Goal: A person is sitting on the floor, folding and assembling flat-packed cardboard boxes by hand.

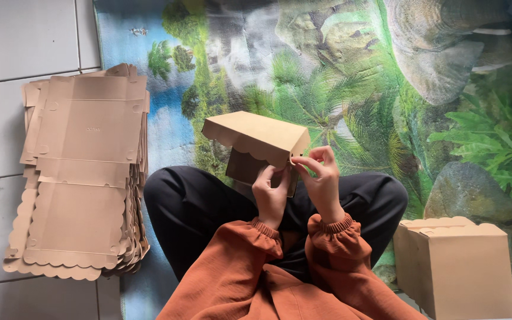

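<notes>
- Far left, on the tiled floor [31, 35]: my stack of flat blanks [81, 172], unfolded brown card, matte and smooth, each sheet creased into panels and cut with a scalloped edge along the near side. By its thickness, I judge many remain to be folded.
- Centre, above my crossed legs: the half-formed box [256, 142], same brown card, lid panel tilted up with its scalloped lip hanging down at the left, the body below not yet squared.
- My left hand [269, 192] pinches the box's lower right wall; my right hand [321, 175], touching it, pinches the lid's right corner tab. Both are closed on card.
- Beneath: a glossy printed mat [386, 106], jungle greens and rock greys, slightly rumpled.
- Far right: finished boxes [454, 266], closed, square-sided, scalloped flaps on top.
</notes>
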